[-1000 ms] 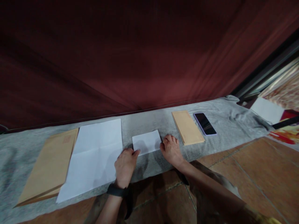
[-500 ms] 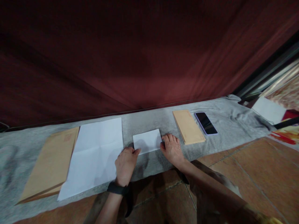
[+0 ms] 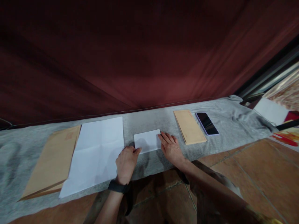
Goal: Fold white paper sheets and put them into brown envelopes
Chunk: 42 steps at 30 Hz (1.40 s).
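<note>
Left hand half-curled, thumb at near left corner of small white paper; cannot tell whether corner is pinched. Right hand open, fingers extended, fingertips resting on paper's right edge. Paper lies flat on grey cloth between hands, long axis left to right, right end angled slightly away from person. Large white sheet at left, overlapping larger brown envelope. Smaller brown envelope right of hands, phone just beyond. Envelope contents hidden.
</note>
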Available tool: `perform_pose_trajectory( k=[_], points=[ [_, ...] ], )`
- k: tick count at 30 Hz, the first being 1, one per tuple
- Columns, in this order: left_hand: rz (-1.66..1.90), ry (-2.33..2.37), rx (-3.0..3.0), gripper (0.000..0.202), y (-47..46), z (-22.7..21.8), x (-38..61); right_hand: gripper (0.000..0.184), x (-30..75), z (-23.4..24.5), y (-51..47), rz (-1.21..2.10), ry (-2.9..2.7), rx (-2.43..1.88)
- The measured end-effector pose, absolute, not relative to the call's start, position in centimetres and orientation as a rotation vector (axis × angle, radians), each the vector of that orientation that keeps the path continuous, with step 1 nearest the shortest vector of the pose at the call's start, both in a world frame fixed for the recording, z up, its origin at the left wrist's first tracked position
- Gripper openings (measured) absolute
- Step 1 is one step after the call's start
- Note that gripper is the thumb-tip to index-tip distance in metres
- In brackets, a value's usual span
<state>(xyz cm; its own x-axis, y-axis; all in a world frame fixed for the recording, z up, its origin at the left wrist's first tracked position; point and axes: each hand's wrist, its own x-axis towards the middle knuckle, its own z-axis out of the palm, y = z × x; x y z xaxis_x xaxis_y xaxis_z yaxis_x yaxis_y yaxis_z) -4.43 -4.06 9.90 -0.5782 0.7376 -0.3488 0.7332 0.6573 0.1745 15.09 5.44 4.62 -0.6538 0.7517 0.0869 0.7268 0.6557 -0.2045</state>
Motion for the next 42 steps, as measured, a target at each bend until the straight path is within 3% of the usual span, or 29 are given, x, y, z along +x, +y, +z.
perform_pose_trajectory(
  k=[21,28,34,42],
  points=[
    [-0.043,2.551,1.209,0.033,-4.4,9.8,-3.7,0.049,15.4,4.3,6.2,0.235,-2.738,-1.048],
    [0.212,2.758,1.678,0.029,-5.1,8.4,-3.0,0.048,15.3,4.0,6.1,0.216,-2.723,-1.039],
    [0.596,2.403,2.141,0.044,-5.3,5.7,1.2,0.048,15.3,3.7,6.1,0.197,-2.713,-1.028],
    [0.495,2.312,2.179,0.071,-6.7,3.2,4.9,0.049,15.2,3.8,6.1,0.196,-2.74,-1.032]
  ],
)
